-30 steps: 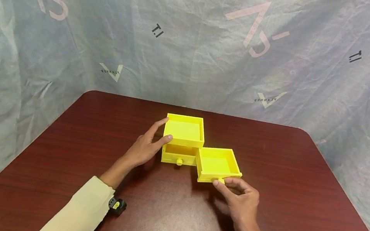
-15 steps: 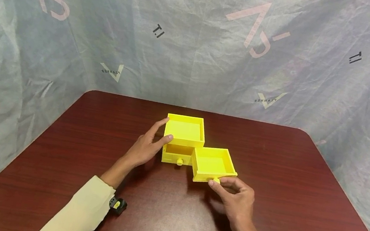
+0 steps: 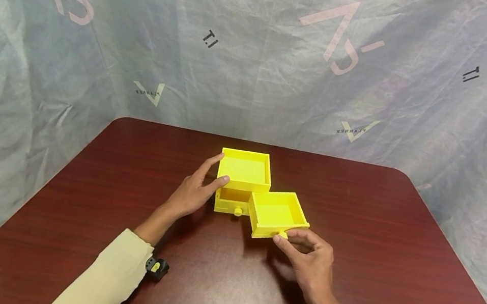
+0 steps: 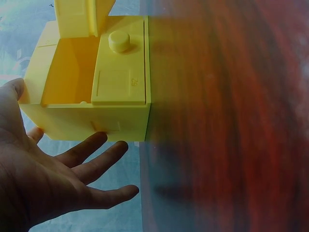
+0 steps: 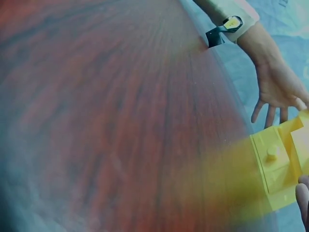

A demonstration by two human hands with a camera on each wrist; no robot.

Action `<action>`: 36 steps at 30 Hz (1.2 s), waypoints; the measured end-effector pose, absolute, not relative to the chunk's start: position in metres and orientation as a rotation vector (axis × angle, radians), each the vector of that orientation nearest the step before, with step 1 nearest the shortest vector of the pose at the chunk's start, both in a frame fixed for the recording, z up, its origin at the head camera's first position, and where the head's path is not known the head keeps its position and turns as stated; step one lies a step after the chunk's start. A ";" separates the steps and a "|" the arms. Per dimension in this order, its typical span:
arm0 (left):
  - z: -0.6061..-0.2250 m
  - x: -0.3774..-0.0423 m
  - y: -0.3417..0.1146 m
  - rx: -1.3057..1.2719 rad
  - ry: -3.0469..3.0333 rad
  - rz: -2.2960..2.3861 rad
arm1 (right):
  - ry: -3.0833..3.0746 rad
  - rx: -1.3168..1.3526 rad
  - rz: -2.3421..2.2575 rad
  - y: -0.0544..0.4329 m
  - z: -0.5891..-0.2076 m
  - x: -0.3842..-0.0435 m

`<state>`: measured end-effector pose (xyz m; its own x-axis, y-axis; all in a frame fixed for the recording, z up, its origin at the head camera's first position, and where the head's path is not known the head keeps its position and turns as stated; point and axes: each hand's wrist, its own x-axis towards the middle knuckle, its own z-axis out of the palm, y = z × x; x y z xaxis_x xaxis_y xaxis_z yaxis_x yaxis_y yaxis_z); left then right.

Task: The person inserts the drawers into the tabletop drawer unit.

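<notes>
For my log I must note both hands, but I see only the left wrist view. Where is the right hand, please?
Observer: The right hand pinches the small round knob of the loose yellow plastic drawer.
Operator: Is this drawer inside its slot?
Observer: No. It is out in front of the yellow plastic cabinet, turned askew, with a rear corner near the cabinet's front.
Operator: Is something in it?
Observer: The head view shows it empty.
</notes>
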<state>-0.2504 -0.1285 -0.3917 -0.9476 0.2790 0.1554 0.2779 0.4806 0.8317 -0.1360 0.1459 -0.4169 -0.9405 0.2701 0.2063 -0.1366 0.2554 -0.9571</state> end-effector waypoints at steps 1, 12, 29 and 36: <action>-0.392 -0.250 -0.128 0.508 2.702 1.518 | -2.204 -0.113 1.732 0.146 -0.417 -0.136; -0.392 -0.250 -0.129 0.501 2.701 1.523 | -2.165 -0.063 1.763 0.141 -0.416 -0.138; -0.393 -0.252 -0.128 0.513 2.706 1.529 | -2.202 -0.065 1.726 0.131 -0.412 -0.136; -0.393 -0.251 -0.128 0.512 2.706 1.537 | -2.184 -0.022 1.731 0.127 -0.412 -0.137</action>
